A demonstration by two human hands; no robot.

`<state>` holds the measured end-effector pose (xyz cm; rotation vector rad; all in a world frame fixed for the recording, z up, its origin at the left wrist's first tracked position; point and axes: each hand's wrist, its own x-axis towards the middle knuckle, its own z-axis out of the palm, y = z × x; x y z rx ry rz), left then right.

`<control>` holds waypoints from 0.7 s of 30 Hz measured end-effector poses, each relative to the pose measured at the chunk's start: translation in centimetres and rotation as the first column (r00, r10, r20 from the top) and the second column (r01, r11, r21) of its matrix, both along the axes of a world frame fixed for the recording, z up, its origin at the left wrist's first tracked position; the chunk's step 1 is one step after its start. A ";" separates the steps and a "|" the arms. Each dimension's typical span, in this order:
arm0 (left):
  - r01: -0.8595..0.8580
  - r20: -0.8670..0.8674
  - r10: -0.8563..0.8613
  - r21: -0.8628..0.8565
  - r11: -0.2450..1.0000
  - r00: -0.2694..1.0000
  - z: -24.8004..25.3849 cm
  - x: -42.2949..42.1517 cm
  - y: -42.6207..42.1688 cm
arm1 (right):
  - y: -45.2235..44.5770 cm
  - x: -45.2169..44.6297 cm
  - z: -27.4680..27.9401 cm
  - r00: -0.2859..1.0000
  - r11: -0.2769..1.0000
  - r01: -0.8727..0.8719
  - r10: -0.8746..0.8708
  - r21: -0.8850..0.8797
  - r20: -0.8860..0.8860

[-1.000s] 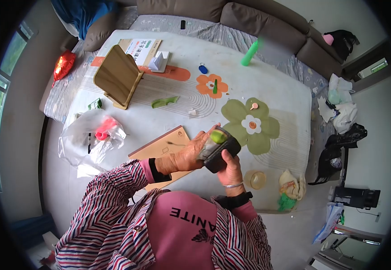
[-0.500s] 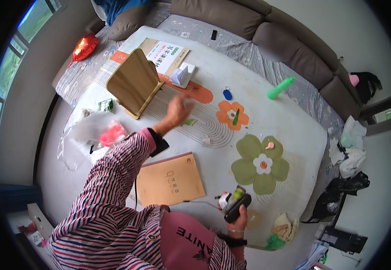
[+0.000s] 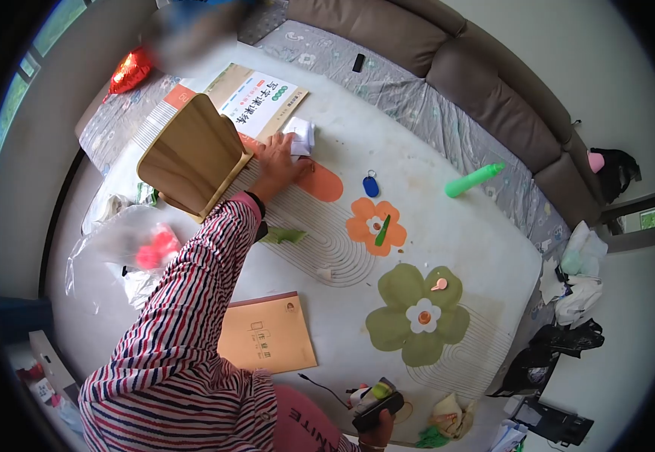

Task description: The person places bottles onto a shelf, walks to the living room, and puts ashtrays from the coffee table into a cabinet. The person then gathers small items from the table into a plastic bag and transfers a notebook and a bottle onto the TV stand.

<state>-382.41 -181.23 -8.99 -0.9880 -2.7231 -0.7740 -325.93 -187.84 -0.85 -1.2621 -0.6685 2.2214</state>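
My left hand reaches across the table, its thumb and fingers on the near edge of a small white stand-like object. Beside that hand is a wooden stand. Low in the view, my right hand grips a dark oblong device. A green round thing and a white piece lie against the device's upper side, and a thin dark cable trails off to the left. Part of my right hand is hidden under the device.
An orange-brown notebook, a book, a blue tag, a green bottle and a green strip lie on the table. Plastic bags are at the left; a cloth bag is at the lower right.
My left hand has left the device and moved up and away to the white object. My right hand has moved lower with the device still in it. The view has shifted.
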 end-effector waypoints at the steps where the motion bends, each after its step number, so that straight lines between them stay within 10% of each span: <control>1: 0.001 0.060 -0.001 0.000 1.000 0.998 0.4 -0.1 0.2 | 0.1 -0.5 0.6 0.999 1.000 -0.026 0.026 0.014 0.022; 11: 0.134 -0.183 -0.116 0.090 0.987 0.976 -1.7 3.8 -2.8 | -0.7 0.3 1.5 0.995 0.990 -0.079 0.072 0.113 0.064; 12: 0.204 0.162 -0.228 0.154 0.967 0.960 -0.5 4.5 -3.7 | -0.8 -0.1 2.0 0.995 0.990 -0.077 0.069 0.116 0.069; 16: 0.178 0.774 -0.415 0.378 0.909 0.479 4.5 9.3 -7.4 | -1.3 -1.1 3.2 0.998 0.989 -0.043 0.037 0.140 0.042; 21: -0.024 0.735 -0.612 0.634 0.773 -0.290 10.7 16.7 -11.8 | -0.3 -3.9 6.5 0.981 0.953 -0.101 0.144 0.287 -0.132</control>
